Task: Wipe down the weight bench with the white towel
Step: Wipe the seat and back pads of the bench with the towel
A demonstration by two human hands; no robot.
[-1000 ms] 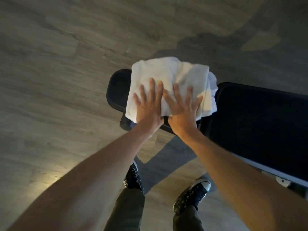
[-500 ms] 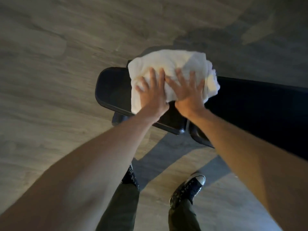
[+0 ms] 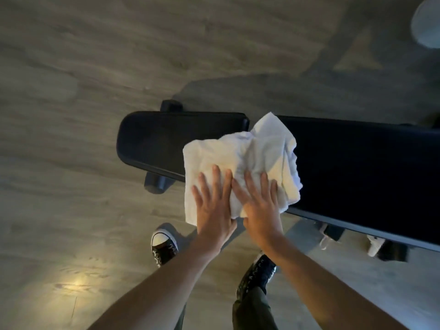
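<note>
Across the gap between the two black padded sections of the weight desk, the rumpled white terry towel lies under my left hand and right hand. Neither grip closes: flat, spread palms press more cloth against the vinyl while its near edge overhangs.

towel: white terry cloth, soft, rumpled
bench pad: black vinyl-looking, smooth, matt
floor: wood-grain planks, slight sheen
shoes: black canvas, glossy white toe cap
</note>
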